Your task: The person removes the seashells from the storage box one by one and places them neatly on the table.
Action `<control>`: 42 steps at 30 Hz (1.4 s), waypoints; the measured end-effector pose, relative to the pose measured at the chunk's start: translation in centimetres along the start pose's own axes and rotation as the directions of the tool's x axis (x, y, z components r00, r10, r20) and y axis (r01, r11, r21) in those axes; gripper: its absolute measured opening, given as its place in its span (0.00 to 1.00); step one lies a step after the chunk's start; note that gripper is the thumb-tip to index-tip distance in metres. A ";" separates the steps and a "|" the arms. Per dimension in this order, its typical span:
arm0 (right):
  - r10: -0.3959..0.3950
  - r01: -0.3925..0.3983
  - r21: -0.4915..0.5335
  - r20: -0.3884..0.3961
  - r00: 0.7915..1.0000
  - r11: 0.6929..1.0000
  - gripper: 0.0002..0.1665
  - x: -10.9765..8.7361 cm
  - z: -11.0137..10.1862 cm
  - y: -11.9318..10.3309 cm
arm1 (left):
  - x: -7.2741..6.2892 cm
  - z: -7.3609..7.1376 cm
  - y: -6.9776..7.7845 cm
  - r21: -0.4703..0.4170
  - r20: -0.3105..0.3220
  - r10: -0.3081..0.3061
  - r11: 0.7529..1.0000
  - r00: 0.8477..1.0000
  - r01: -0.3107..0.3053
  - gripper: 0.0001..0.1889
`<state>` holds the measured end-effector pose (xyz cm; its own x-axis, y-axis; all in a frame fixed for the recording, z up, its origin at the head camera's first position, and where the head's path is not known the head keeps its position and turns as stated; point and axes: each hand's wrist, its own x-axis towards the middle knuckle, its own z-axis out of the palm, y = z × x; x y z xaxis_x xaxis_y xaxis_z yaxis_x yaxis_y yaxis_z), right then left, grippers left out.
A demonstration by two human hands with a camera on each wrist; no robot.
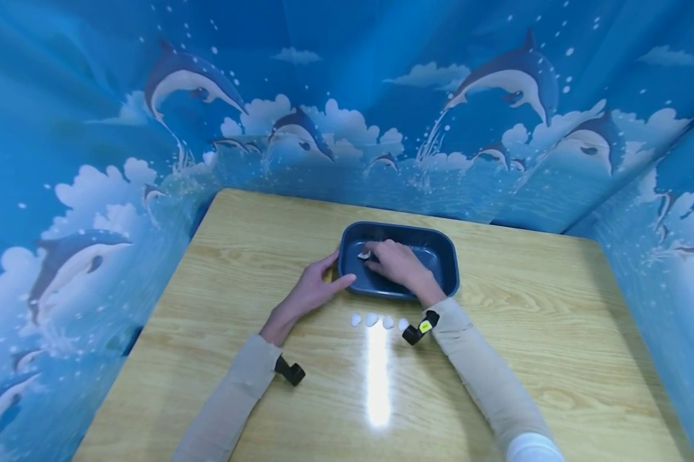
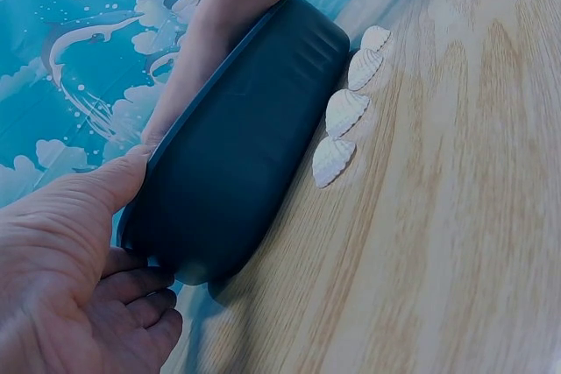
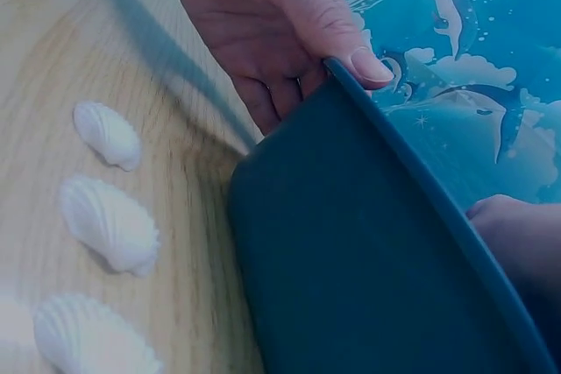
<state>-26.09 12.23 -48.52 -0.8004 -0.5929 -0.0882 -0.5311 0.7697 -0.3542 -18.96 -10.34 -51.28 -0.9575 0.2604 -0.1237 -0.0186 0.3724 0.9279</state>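
Note:
A dark blue plastic basin [image 1: 447, 260] stands on the table, and my left hand [image 1: 314, 287] holds its left end. In the left wrist view the left thumb [image 2: 123, 179] rests at the rim, with the other fingers bent against the outer wall. My right hand [image 1: 400, 263] reaches down inside the basin. Between its thumb and forefinger is a small whitish seashell [image 1: 363, 255], which they seem to pinch. The basin wall hides the right fingertips in both wrist views. In front of the basin lie several white ribbed seashells [image 2: 348, 112] in a row.
The light wood table [image 1: 254, 244] reaches back to a blue dolphin-print curtain [image 1: 347, 83], which also hangs at both sides. A bright reflection falls on the tabletop in front of the shells. Each wrist wears a small black camera [image 1: 289, 371].

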 end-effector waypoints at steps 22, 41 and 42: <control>-0.002 0.000 0.064 0.032 0.999 0.998 0.16 -0.4 -0.3 -0.4 | 0.0 0.0 0.2 -0.016 0.000 -0.006 1.000 1.000 0.006 0.42; 0.129 -0.147 0.146 0.126 0.984 0.978 0.20 -0.8 -1.5 0.1 | -0.1 0.1 0.2 -0.023 0.004 -0.013 1.000 1.000 0.013 0.42; 0.131 -0.149 0.147 0.128 0.983 0.978 0.20 -0.9 -1.5 0.2 | -0.1 0.1 0.2 -0.023 0.002 -0.012 1.000 1.000 0.012 0.42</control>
<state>-25.90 13.22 -47.12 -0.8211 -0.5122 -0.2519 -0.3590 0.8065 -0.4698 -18.84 -10.21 -51.06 -0.9567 0.2576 -0.1353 -0.0367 0.3546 0.9343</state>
